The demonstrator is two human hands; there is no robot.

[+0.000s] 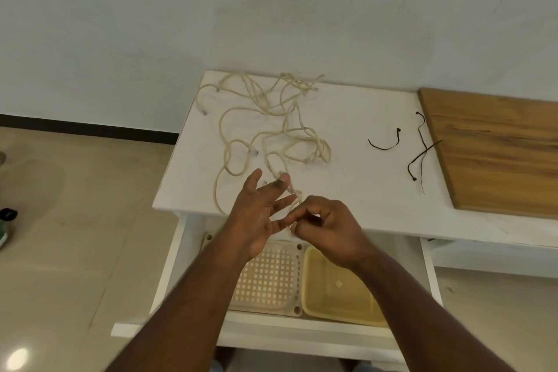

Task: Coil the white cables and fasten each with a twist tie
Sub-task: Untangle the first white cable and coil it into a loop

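Several white cables (265,121) lie tangled and uncoiled on the white table (356,190), with clear plugs at their ends. One cable strand (276,170) runs from the tangle down to my hands at the table's front edge. My left hand (259,214) is spread with straight fingers, and the strand passes over its fingertips. My right hand (326,226) is curled and pinches the same strand just right of the left hand. Three dark twist ties lie on the table's right side: one curved tie (385,143) and two crossed ties (421,154).
A wooden board (495,154) covers the table's right end, beside the twist ties. Under the table's front edge sit a perforated beige basket (271,278) and a yellow bin (338,290). A pale wall stands behind the table and tiled floor lies at left.
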